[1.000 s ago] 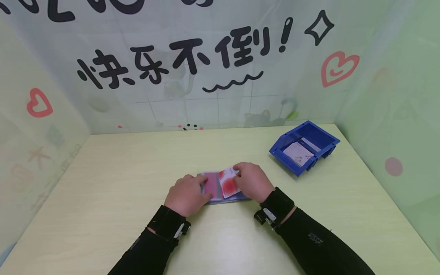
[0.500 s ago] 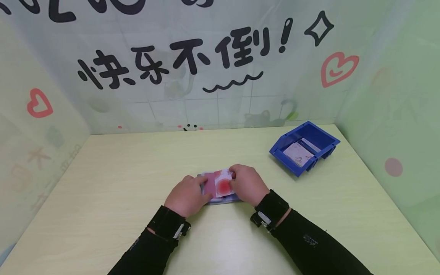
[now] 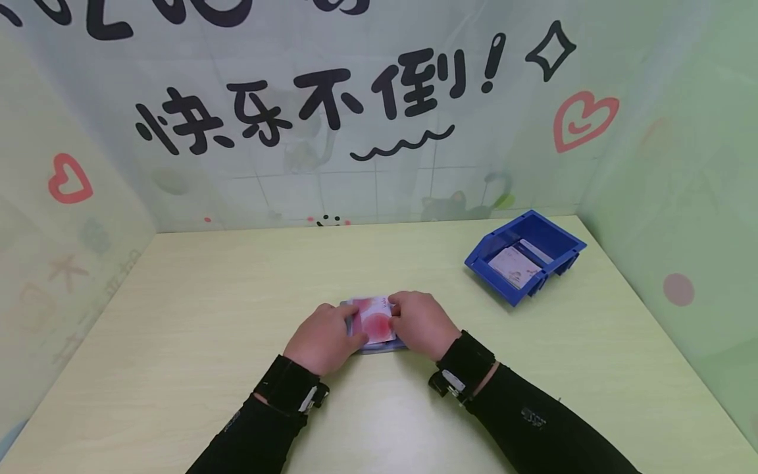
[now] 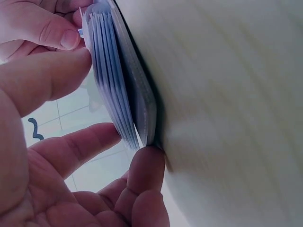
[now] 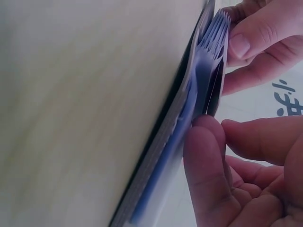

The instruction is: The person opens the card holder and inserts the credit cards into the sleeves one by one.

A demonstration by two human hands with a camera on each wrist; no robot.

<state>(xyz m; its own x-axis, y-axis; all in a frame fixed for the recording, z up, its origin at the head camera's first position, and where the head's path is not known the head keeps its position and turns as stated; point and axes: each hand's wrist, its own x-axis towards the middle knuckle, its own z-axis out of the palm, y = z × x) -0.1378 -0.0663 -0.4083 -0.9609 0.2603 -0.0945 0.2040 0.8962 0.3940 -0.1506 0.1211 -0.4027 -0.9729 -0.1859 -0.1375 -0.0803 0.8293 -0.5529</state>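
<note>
Compared with one second ago, the right hand (image 3: 422,324) has moved toward 9 o'clock, and the card (image 3: 376,321) it holds has gone with it. Earlier the card stuck out to the right of the card holder (image 3: 379,345), tilted, with its red circle fully open to view. Now it lies almost straight over the holder, and the two hands nearly meet above it. The left hand (image 3: 324,337) has kept its place, and the blue bin (image 3: 524,252) at 2 o'clock, with cards (image 3: 514,265) inside, has not moved.

The card holder lies flat on the table (image 3: 177,316), near the middle and close to the person. The left hand rests on its left part; in the left wrist view the thumb and fingers (image 4: 71,149) are curled around the edges of the plastic sleeves (image 4: 111,85), probably to keep one pocket open and stop the holder from sliding. The right hand pinches the card between thumb and fingertips (image 5: 246,45); in the right wrist view the fingers are closed on the card's edge at the fan of sleeves (image 5: 208,61). I think this grip is chosen for guiding a thin card along a narrow slot. How deep the card sits in the pocket I cannot tell, because the hands cover it.
</note>
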